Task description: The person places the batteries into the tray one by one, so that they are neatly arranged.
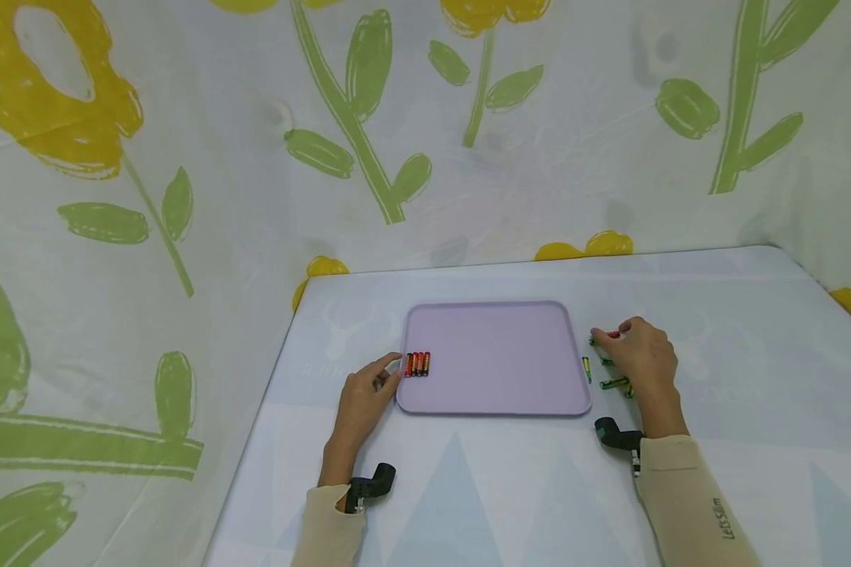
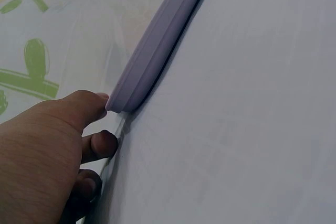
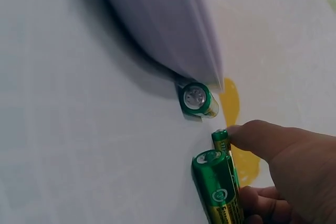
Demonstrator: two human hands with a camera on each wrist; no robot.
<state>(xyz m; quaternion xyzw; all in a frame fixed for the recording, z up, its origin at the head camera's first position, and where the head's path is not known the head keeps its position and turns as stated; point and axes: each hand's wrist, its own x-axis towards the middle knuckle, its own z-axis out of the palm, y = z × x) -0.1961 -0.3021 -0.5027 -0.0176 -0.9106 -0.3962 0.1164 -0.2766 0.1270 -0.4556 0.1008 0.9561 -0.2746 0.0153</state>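
Observation:
Several red-and-black batteries [image 1: 418, 364] stand side by side at the left inside the lilac tray [image 1: 496, 405]. My left hand [image 1: 365, 400] is at the tray's left edge, its fingertips at the rim; in the left wrist view the left hand [image 2: 47, 145] has its thumb against the tray wall [image 2: 152, 45]. Right of the tray, my right hand [image 1: 648, 358] is over loose batteries, with a red battery [image 1: 613, 335] between thumb and forefinger; whether it is gripped is unclear. The right wrist view shows the right thumb [image 3: 262, 137] beside a slim green battery [image 3: 220, 139].
Near the tray's right edge lies a green battery [image 1: 586, 369]; another green battery [image 1: 614, 383] lies closer to my right wrist. A larger-looking green battery [image 3: 214, 182] is close to the right wrist camera. Flower-patterned cloth [image 1: 574, 189] stands behind and left of the table.

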